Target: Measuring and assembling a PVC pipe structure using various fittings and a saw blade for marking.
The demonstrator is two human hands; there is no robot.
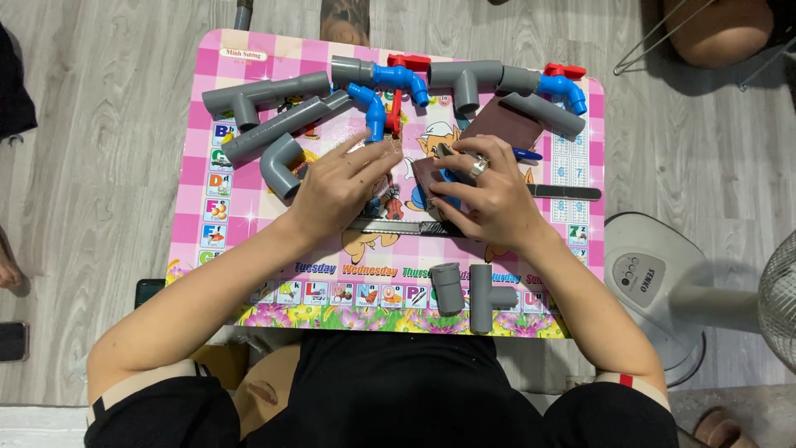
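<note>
**Hands on sandpaper amid pipe fittings**

Seen from above: a small pink table [192, 166] printed with letters and cartoons. Left hand [336, 187] laid flat, fingers spread and released, touching the tabletop just below a blue tap [371, 109]. Right hand [489, 199], ringed, clenched around a piece of brown sandpaper [424, 172] and something blue within it, at the table's middle. Directly beneath both hands, a hacksaw blade [390, 226]. Another brown sheet [504, 123] near the far right. Grey pipe pieces along the far edge: a tee [249, 98], an elbow [280, 164]. Near the body, a short coupling [447, 287] beside a second tee [485, 297]. On the floor to the right, a white fan base [655, 282].
</note>
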